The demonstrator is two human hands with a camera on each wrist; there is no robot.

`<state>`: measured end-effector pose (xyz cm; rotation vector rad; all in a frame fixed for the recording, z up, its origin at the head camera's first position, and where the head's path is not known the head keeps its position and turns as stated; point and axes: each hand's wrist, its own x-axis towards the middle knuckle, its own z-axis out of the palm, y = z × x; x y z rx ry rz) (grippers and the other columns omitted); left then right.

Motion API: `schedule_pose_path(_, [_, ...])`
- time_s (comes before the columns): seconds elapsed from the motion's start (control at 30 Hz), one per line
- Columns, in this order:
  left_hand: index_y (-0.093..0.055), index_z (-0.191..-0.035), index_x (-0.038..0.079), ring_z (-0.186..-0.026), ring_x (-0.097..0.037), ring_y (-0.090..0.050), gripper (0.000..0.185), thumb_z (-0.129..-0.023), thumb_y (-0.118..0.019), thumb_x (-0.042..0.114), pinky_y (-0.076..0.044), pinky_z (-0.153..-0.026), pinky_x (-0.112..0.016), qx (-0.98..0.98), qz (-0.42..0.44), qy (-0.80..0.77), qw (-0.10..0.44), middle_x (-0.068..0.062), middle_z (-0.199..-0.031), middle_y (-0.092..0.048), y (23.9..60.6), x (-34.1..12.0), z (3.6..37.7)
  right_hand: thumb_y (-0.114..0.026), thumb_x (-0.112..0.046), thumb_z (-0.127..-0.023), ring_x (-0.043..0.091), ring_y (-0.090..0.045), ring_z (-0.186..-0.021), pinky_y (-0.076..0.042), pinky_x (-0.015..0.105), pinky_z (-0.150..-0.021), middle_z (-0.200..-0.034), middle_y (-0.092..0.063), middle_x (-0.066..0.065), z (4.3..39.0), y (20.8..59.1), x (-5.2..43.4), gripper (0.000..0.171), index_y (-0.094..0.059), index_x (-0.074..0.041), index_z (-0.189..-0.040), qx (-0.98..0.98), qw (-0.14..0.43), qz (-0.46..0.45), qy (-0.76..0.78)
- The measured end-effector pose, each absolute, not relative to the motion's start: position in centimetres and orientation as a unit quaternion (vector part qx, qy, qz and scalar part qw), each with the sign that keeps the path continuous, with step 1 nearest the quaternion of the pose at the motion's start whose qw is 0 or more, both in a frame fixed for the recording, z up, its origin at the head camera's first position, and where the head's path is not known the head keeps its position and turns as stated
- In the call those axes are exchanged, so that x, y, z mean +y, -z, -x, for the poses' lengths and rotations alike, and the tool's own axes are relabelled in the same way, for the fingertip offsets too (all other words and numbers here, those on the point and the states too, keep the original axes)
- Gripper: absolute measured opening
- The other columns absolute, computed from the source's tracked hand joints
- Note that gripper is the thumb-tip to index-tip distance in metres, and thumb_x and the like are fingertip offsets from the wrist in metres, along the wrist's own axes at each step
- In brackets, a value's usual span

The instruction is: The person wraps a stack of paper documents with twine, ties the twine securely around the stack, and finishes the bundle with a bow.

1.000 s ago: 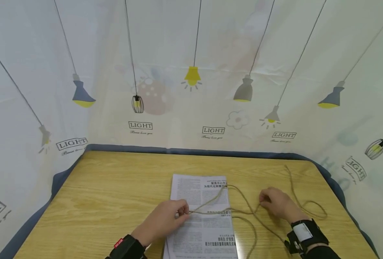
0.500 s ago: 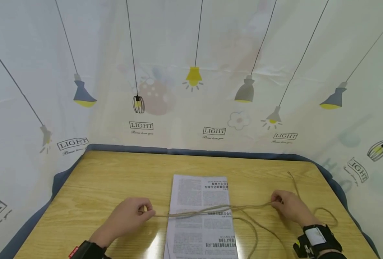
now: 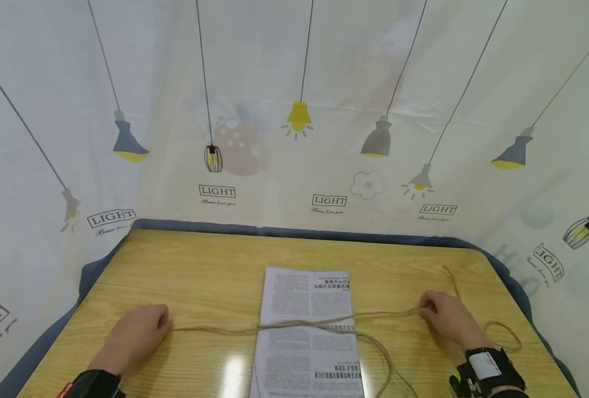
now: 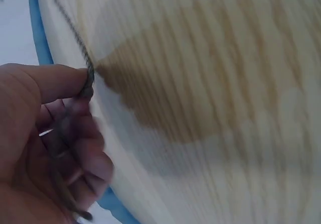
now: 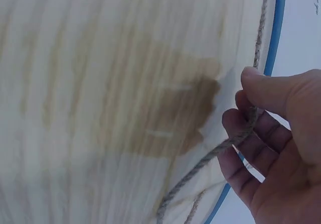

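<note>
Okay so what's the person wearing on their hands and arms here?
Both hands are bare, no gloves. The left hand has a black wrist strap with a small red tag at its edge. The right hand has a bulkier black wrist band carrying a white rectangular panel and a bit of yellow at the side.

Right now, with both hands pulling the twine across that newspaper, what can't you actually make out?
- Head view: the newspaper print is too small to read, and its near end is cut off by the bottom edge.
- Head view: the twine crossing is too thin to show whether it is knotted.
- Left wrist view: motion blur smears the table.
- Head view: the left hand covers its grip, as does the right hand.
</note>
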<state>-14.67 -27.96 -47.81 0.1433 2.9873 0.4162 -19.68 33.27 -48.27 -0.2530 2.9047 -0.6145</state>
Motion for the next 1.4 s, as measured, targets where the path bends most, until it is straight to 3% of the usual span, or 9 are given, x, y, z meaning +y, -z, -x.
schedule_pose_path(0.1, [-0.056,-0.076,0.016,-0.063,-0.013,-0.049,0.018,-0.089,-0.067,0.017,-0.040,-0.059,-0.032,0.991,-0.083,-0.102,0.016,0.002,-0.070,-0.052,47.7,-26.3,14.6,-0.067,-0.012,-0.090,0.014,-0.053,-0.074,-0.044,0.033,-0.063,-0.085,-0.059,0.001,19.5,48.6,32.6,0.006,-0.062,-0.012,-0.093,0.976,0.071,0.098,0.180])
schedule_pose_path(0.2, [-0.063,-0.087,0.018,-0.077,-0.015,-0.060,0.009,-0.088,-0.071,0.021,-0.050,-0.071,-0.040,0.986,-0.128,-0.104,-0.023,0.003,-0.084,-0.063,47.0,-23.2,14.6,-0.071,-0.009,-0.084,0.022,-0.061,-0.086,-0.049,0.041,-0.070,-0.099,-0.063,0.005,19.4,48.6,31.3,0.019,-0.064,-0.014,-0.101,0.978,0.049,0.133,0.150])
schedule_pose_path(0.37, [-0.065,-0.090,0.021,-0.087,-0.013,-0.062,0.017,-0.087,-0.072,0.037,-0.050,-0.083,-0.043,0.967,-0.220,-0.125,-0.026,0.009,-0.088,-0.063,46.8,-17.6,14.4,-0.072,-0.015,-0.085,0.032,-0.064,-0.102,-0.051,0.051,-0.082,-0.113,-0.065,0.009,19.3,48.3,28.3,0.028,-0.066,-0.015,-0.113,0.961,0.023,0.228,0.156])
schedule_pose_path(0.5, [-0.059,-0.081,0.022,-0.082,-0.009,-0.057,0.021,-0.085,-0.073,0.037,-0.048,-0.079,-0.040,0.959,-0.269,-0.092,-0.022,0.011,-0.082,-0.057,47.5,-15.0,14.6,-0.071,-0.024,-0.089,0.028,-0.063,-0.105,-0.050,0.050,-0.090,-0.112,-0.066,0.003,19.3,48.3,26.2,0.024,-0.069,-0.018,-0.111,0.944,0.029,0.258,0.201])
schedule_pose_path(0.63, [-0.054,-0.074,0.024,-0.071,-0.005,-0.048,0.022,-0.086,-0.073,0.027,-0.044,-0.069,-0.032,0.955,-0.278,-0.102,-0.016,0.014,-0.074,-0.052,48.1,-14.1,15.0,-0.068,-0.026,-0.091,0.012,-0.062,-0.094,-0.050,0.037,-0.086,-0.099,-0.066,-0.011,19.4,49.1,25.0,0.007,-0.070,-0.025,-0.097,0.941,0.048,0.237,0.235])
schedule_pose_path(0.9, [-0.064,-0.080,0.025,-0.065,0.003,-0.044,0.011,-0.087,-0.072,0.024,-0.039,-0.059,-0.019,0.955,-0.214,-0.202,-0.020,0.018,-0.073,-0.054,47.2,-15.6,15.2,-0.070,-0.025,-0.090,0.002,-0.056,-0.085,-0.049,0.027,-0.075,-0.091,-0.060,-0.015,19.5,50.2,24.1,0.005,-0.066,-0.026,-0.092,0.934,0.078,0.237,0.254])
schedule_pose_path(1.13, [-0.061,-0.080,0.027,-0.066,0.000,-0.045,0.014,-0.089,-0.072,0.022,-0.039,-0.059,-0.021,0.965,-0.145,-0.216,0.000,0.016,-0.075,-0.054,45.2,-18.5,15.0,-0.063,-0.019,-0.095,0.001,-0.051,-0.076,-0.044,0.023,-0.069,-0.085,-0.060,-0.013,19.3,49.9,24.2,0.008,-0.060,-0.025,-0.091,0.937,0.070,0.201,0.276])
schedule_pose_path(1.4, [-0.054,-0.075,0.019,-0.060,-0.013,-0.042,0.020,-0.090,-0.066,0.015,-0.033,-0.055,-0.029,0.988,-0.047,-0.145,0.019,0.004,-0.067,-0.049,45.1,-25.2,15.2,-0.061,-0.021,-0.097,0.000,-0.052,-0.075,-0.045,0.023,-0.068,-0.084,-0.061,-0.011,19.3,49.5,25.3,0.006,-0.061,-0.019,-0.091,0.937,0.075,0.189,0.285])
